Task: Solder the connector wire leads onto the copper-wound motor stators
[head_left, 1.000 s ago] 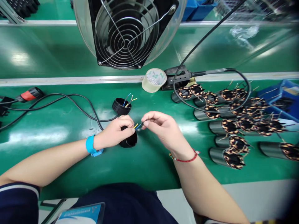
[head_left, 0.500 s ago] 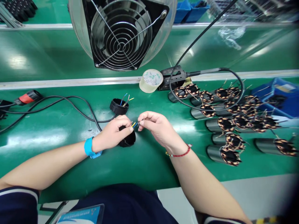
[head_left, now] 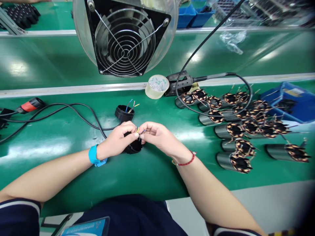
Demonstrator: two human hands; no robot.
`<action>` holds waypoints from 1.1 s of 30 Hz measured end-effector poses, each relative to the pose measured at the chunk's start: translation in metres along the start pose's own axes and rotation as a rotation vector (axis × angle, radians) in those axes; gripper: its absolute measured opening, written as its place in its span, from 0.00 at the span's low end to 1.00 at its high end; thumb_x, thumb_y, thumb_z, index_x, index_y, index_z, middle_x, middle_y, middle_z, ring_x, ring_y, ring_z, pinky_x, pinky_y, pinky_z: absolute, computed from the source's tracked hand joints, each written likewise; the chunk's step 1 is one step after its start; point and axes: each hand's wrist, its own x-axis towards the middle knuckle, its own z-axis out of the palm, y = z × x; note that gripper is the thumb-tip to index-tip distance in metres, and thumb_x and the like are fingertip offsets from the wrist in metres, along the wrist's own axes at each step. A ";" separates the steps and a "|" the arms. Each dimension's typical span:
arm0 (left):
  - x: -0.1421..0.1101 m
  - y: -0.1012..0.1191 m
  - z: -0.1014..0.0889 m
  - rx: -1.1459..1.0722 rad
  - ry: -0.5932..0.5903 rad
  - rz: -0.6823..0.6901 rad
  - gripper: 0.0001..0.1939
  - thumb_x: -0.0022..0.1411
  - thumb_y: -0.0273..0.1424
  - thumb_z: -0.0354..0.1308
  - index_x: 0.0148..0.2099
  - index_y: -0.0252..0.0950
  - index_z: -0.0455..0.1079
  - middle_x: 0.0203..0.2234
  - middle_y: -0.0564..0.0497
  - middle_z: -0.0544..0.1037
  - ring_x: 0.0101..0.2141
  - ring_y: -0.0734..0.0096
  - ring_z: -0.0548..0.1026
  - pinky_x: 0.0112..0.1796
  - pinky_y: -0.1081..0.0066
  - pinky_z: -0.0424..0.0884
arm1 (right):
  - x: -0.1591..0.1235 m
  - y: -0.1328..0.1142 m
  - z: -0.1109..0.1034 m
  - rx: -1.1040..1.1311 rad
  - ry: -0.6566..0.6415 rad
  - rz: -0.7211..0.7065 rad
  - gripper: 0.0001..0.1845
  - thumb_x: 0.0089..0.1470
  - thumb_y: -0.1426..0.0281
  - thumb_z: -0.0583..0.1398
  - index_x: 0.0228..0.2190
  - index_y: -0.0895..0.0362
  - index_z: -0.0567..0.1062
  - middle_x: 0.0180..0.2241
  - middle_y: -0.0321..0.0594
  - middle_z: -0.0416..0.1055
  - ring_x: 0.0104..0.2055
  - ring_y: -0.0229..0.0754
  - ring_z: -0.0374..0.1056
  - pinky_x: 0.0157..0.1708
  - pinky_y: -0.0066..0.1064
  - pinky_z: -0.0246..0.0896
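Note:
My left hand (head_left: pixel 120 137) pinches a yellow wire (head_left: pixel 137 129) that sticks up from a round black plastic housing (head_left: pixel 133 147). That housing sits on the green bench, partly covered by the left fingers. Close beside it, my right hand (head_left: pixel 155 136) is closed in a pinch with a bit of blue wire (head_left: pixel 144 130) at its fingertips. Just behind the hands stands a second black housing (head_left: pixel 124 114), with blue, yellow and pale wire ends rising out of it. A black cable (head_left: pixel 83 114) runs from the left toward both housings.
A fan (head_left: pixel 125 52) with a wire guard hangs above the back. A tape roll (head_left: pixel 157 87) and a soldering iron holder (head_left: pixel 178 83) stand by the rail. Several motor stators (head_left: pixel 235 130) fill the right side, before a blue bin (head_left: pixel 290 105). A plug (head_left: pixel 31 105) lies left.
My right hand has moved left, bringing its fingertips up against the left hand's. The yellow wire now points more upright. My left hand stays at the housing.

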 end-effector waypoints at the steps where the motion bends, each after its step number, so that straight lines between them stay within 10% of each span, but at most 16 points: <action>1: 0.001 0.000 0.000 -0.011 0.008 -0.001 0.13 0.64 0.32 0.52 0.27 0.33 0.64 0.28 0.52 0.67 0.33 0.73 0.66 0.39 0.71 0.63 | 0.000 0.000 -0.002 0.013 0.007 -0.005 0.10 0.43 0.75 0.63 0.33 0.58 0.73 0.24 0.30 0.69 0.25 0.31 0.65 0.29 0.26 0.62; 7: 0.002 0.000 -0.001 -0.063 -0.072 -0.012 0.14 0.62 0.31 0.53 0.24 0.33 0.63 0.28 0.52 0.67 0.33 0.74 0.66 0.39 0.71 0.62 | -0.004 -0.005 -0.013 0.051 0.216 -0.185 0.07 0.47 0.71 0.64 0.31 0.57 0.74 0.25 0.32 0.70 0.27 0.32 0.67 0.31 0.27 0.63; 19: 0.002 -0.001 0.000 -0.062 -0.126 -0.017 0.15 0.61 0.30 0.53 0.21 0.34 0.59 0.26 0.53 0.67 0.33 0.73 0.65 0.39 0.70 0.62 | -0.007 -0.004 0.000 -0.179 0.239 -0.296 0.02 0.48 0.71 0.63 0.28 0.56 0.74 0.28 0.36 0.72 0.30 0.35 0.66 0.32 0.29 0.63; 33: 0.001 0.002 -0.001 -0.034 -0.115 -0.039 0.16 0.60 0.32 0.52 0.22 0.35 0.57 0.24 0.54 0.63 0.30 0.74 0.63 0.37 0.70 0.61 | -0.004 -0.002 -0.004 -0.268 0.017 -0.090 0.04 0.50 0.70 0.62 0.30 0.56 0.77 0.28 0.35 0.74 0.28 0.34 0.65 0.30 0.28 0.60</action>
